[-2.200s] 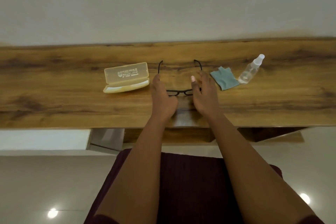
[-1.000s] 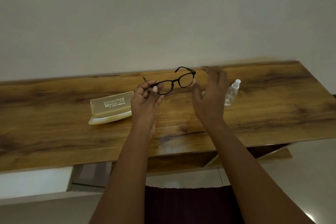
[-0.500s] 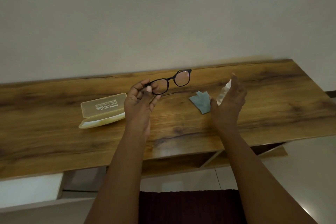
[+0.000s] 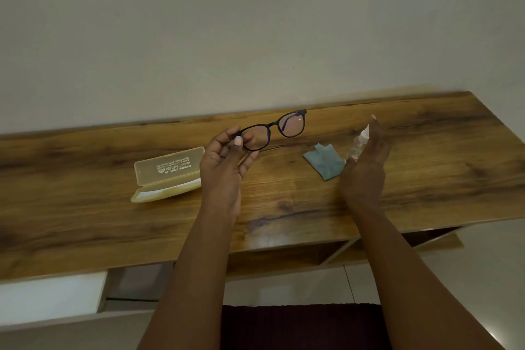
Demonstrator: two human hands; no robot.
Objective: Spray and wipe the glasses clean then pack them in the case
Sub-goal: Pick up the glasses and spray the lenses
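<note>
While the left hand (image 4: 224,162) pinches one end of the black glasses (image 4: 274,129) between thumb and fingertips, holding them lifted above the wooden table (image 4: 426,179), the right hand (image 4: 365,167) is at the clear spray bottle (image 4: 359,142); its fingers seem to wrap the bottle, though the hand hides most of the grip. To spray well, the nozzle should face the lenses from nearby, with the frame held steady. A blue cloth (image 4: 324,162) lies just left of the bottle, and the open case (image 4: 167,175) sits on the table to the left.
</note>
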